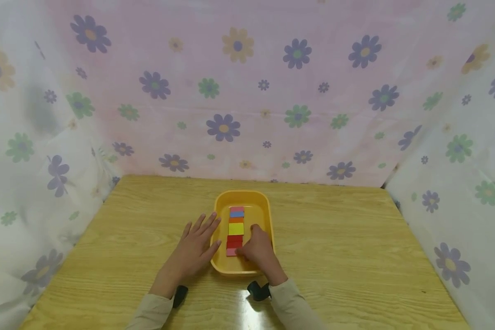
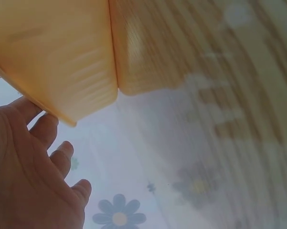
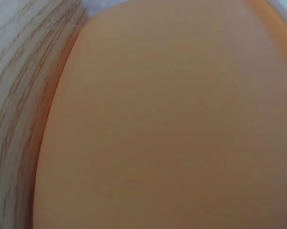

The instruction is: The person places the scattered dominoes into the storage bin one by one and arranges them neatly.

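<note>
A yellow-orange plastic tray point(image 1: 220, 266) stands on the table. Inside it a row of small flat blocks runs lengthwise: pink and blue at the far end, then an orange block point(image 1: 236, 220), a yellow block point(image 1: 236, 228), red blocks point(image 1: 234, 241) and a pink block point(image 1: 231, 252) nearest. My left hand point(image 1: 194, 247) rests against the tray's left rim, fingers extended; the left wrist view shows its fingertips at the rim point(image 2: 57, 117). My right hand point(image 1: 261, 250) is inside the tray, one digit touching the near pink block's right end. Its other fingertips are hidden beneath it.
The wooden table point(image 1: 346, 247) extends around the tray. A flowered curtain point(image 1: 268, 101) hangs along the back and both sides. Dark wrist straps point(image 1: 257, 291) show below the hands. The tray's outer wall point(image 3: 157, 119) fills most of the right wrist view.
</note>
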Action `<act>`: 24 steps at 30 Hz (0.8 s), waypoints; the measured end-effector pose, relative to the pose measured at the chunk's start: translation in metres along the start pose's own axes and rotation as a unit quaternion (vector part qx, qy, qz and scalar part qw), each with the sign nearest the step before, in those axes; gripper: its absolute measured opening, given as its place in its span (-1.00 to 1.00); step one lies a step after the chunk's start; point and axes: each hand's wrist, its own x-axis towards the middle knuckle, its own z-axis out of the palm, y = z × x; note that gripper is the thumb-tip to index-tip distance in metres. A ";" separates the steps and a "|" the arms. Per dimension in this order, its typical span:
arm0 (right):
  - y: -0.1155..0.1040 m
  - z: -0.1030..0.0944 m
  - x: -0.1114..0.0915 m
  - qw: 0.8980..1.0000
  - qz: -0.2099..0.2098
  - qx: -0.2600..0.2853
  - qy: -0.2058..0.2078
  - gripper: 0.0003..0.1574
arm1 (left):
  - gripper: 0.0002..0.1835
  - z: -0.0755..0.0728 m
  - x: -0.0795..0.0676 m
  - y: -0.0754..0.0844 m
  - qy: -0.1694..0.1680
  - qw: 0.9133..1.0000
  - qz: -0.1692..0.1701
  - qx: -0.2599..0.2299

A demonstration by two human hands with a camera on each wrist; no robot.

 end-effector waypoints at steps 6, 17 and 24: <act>0.000 0.001 0.001 1.000 0.005 -0.014 0.007 0.01 | -0.33 0.001 0.002 -0.001 -0.007 1.000 -0.002 0.012; -0.005 -0.003 -0.005 0.999 -0.020 -0.004 -0.042 -0.25 | -0.31 -0.004 -0.001 0.002 -0.021 0.999 -0.016 0.018; -0.009 -0.028 -0.010 0.993 -0.113 -0.016 -0.034 -0.18 | -0.33 -0.008 0.001 -0.002 -0.004 1.000 -0.016 0.013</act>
